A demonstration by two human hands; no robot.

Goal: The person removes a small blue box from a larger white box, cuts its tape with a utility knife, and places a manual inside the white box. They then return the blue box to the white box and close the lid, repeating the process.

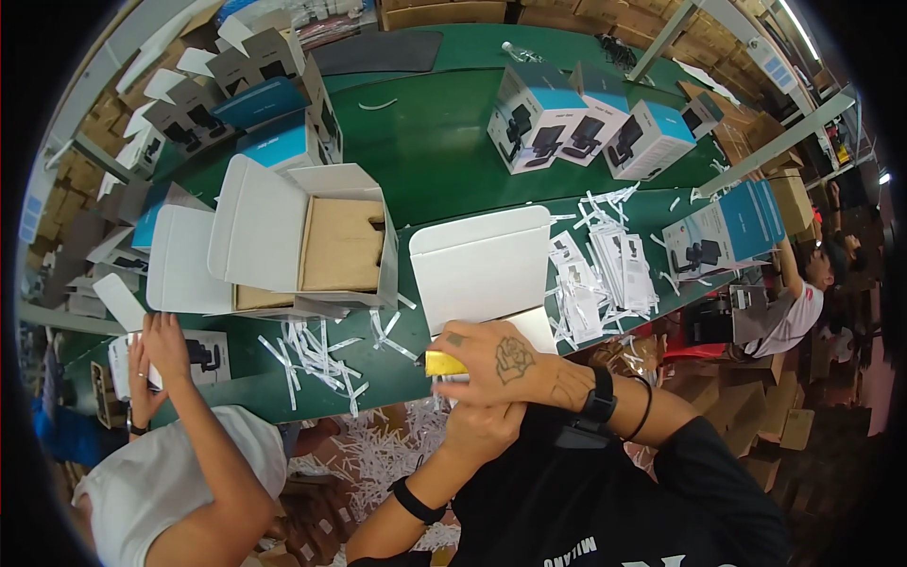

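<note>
An open white carton stands in front of me at the bench edge, its lid flap point(482, 269) raised away from me. My right hand point(505, 364), tattooed on the back, is closed around a small yellow tool point(442, 364) with a dark end, over the near side of that carton. The tool's exact kind is hidden by my fingers. Just below, my left hand point(482, 435) has its fingers curled under the right hand. What the left fingers grip, if anything, is hidden.
White paper strips point(316, 364) and a leaflet stack point(619, 274) lie on the green bench point(416, 142). Left of me are open cartons point(345, 241) and a co-worker's hands point(165, 350) at another box. Printed blue-and-white boxes point(539, 118) stand at the back; another person works at right.
</note>
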